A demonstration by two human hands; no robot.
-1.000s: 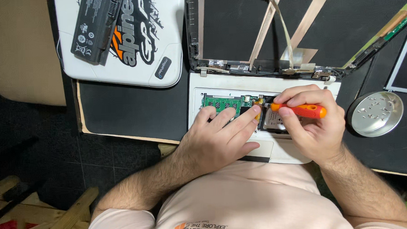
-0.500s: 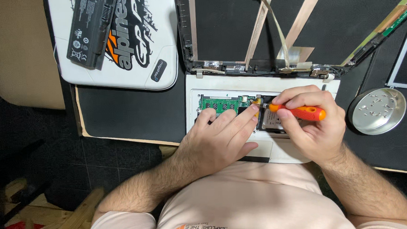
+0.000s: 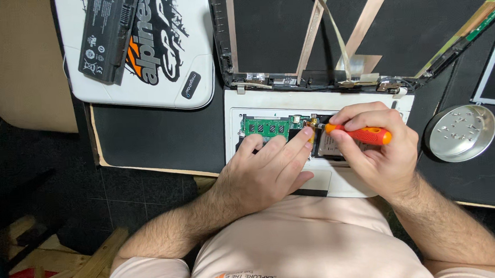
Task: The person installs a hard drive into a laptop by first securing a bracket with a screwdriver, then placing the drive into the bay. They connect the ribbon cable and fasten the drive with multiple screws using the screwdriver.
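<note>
At centre frame, your right hand (image 3: 379,155) was closed around an orange-handled screwdriver (image 3: 358,134), held nearly level with its tip pointing left into the opened bay of the white laptop base (image 3: 268,102). Your left hand (image 3: 265,169) lay flat, fingers spread on the bay's edge beside the green circuit board (image 3: 266,127), gripping nothing; it appeared to brace the base and guide the tip. A round metal dish (image 3: 461,132) with small screws sat at right, within reach. A black battery (image 3: 109,34) rested on a white case (image 3: 162,87) at upper left. The screwdriver tip and any screw were hidden by your fingers.
</note>
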